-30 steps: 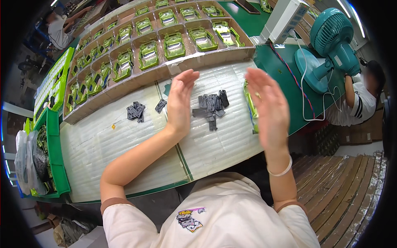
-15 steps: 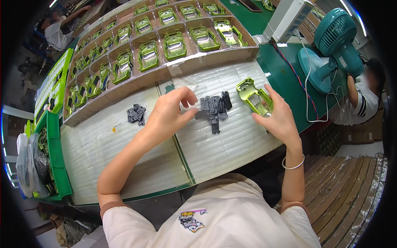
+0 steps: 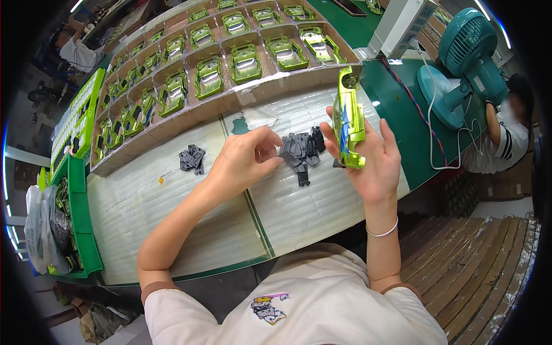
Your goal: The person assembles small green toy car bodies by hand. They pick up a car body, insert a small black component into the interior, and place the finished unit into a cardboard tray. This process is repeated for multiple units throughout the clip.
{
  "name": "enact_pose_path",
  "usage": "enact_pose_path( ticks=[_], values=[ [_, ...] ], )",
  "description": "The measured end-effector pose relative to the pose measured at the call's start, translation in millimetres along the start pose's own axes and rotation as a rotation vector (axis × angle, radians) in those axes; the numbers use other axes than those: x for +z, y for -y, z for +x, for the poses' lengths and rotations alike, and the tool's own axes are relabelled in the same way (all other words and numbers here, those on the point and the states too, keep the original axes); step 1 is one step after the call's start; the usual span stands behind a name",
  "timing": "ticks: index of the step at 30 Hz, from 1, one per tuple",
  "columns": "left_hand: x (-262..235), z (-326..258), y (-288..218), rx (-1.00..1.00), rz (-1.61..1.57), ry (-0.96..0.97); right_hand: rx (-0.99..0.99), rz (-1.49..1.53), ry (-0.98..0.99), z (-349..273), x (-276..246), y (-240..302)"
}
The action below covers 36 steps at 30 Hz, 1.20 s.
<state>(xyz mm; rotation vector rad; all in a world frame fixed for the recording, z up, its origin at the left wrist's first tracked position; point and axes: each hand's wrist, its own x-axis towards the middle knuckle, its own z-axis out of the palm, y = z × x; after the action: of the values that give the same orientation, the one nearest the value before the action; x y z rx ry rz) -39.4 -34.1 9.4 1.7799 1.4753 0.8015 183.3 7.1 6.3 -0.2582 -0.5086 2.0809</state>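
My right hand (image 3: 368, 158) holds a bright green toy car shell (image 3: 348, 118) upright on its end above the white padded bench (image 3: 172, 213). My left hand (image 3: 248, 161) rests on the bench with fingers curled, its fingertips touching a pile of small black plastic parts (image 3: 300, 150). Whether a part is pinched between the fingers I cannot tell. A second, smaller heap of black parts (image 3: 191, 158) lies to the left of my left hand.
A cardboard tray (image 3: 241, 95) with several compartments, each holding a green car shell, runs along the back. A teal fan (image 3: 468, 54) and a white box (image 3: 397, 26) stand at the right. Another person (image 3: 506, 129) sits at the far right. Green crates (image 3: 75, 190) are at the left.
My right hand picked the green shell off the bench's right edge and raised it upright. My left hand came down from open in the air onto the black parts pile.
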Motion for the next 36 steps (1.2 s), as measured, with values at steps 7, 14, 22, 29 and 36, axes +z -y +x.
enact_pose_path(
  ticks=[7,14,22,29,36],
  values=[
    [-17,5,1,-0.093,-0.096,0.054,-0.172,0.046,0.009,-4,-16,-7],
    [-17,8,10,-0.275,-0.327,0.149,-0.205,-0.032,0.005,-10,-24,-11],
    [-29,4,-1,0.107,-0.213,-0.139,-0.385,-0.588,0.043,-14,-9,-20],
    [-29,-7,-32,0.186,-0.281,-0.237,-0.589,-0.821,0.419,-2,-10,-30],
    [-16,-16,-47,0.749,0.079,-0.251,-0.632,-0.835,0.42,-4,-12,-35]
  ],
)
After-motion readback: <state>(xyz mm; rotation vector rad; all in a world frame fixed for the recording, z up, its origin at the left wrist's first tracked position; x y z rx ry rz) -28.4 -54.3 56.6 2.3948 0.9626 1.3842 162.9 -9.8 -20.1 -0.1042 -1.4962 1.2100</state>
